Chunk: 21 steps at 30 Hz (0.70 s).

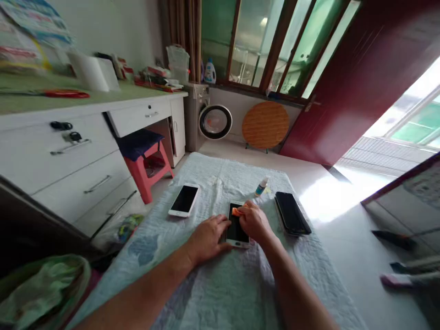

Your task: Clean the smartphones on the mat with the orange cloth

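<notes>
**White smartphone (237, 231) under the orange cloth (236, 211), mid-wipe by the look of it**

Nearest me, at the left, sits a green-lined bin (80, 263). Beside it spreads the quilted pale-blue cover (223, 284), wrinkled and stained, with the white smartphone lying face up around its middle. The left hand (210, 236) braces the phone at its lower left, fingers and thumb apart, not closed round it. The right hand (253, 221) has the cloth pinched in its fingers, pressed to the upper part of the dark screen. I'd call that phone partly done; how much of the glass has been gone over I can't tell.

Two more lie out of the hands: a second white smartphone (184, 200) to the left, a black smartphone (292, 213) to the right. Whether either is finished or waiting, I can't say. A small blue-labelled bottle (261, 187) stands just beyond the right hand.

Further off are a white desk (72, 174), a red plastic stool (146, 165), a washing machine (194, 114) with its door open, a round wooden tabletop (266, 124) propped by the wall, the window (250, 46) above, and a dark red door (343, 78).
</notes>
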Available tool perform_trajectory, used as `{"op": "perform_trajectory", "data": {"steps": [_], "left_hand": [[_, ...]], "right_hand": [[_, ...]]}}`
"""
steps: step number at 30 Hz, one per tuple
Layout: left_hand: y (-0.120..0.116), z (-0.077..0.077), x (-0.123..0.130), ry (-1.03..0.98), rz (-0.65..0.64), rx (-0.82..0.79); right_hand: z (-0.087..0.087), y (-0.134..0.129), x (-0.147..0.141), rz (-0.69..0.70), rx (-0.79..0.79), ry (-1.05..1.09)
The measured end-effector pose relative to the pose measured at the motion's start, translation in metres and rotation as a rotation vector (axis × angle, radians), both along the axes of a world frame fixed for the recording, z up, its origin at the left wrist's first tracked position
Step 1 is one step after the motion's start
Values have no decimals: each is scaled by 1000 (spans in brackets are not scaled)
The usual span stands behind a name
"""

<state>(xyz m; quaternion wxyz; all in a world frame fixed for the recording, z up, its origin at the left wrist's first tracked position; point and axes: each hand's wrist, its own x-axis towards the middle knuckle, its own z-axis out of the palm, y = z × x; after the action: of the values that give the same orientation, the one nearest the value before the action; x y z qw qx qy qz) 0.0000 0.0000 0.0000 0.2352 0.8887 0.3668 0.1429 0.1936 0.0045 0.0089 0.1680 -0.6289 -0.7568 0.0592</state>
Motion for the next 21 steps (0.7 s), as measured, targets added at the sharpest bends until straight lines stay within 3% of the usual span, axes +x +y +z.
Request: {"op": "perform_trajectory", "data": {"steps": [6,17,21], "left_hand": [[-2,-1,-1,-41,-1,14],[-3,-2,-1,-2,3,46],[-3,-2,-2,5,4,49]], "right_hand": [[-2,2,1,125,-45,97],[-9,9,16,-257,16,-30],[-12,13,13,-321,6,-66]]}}
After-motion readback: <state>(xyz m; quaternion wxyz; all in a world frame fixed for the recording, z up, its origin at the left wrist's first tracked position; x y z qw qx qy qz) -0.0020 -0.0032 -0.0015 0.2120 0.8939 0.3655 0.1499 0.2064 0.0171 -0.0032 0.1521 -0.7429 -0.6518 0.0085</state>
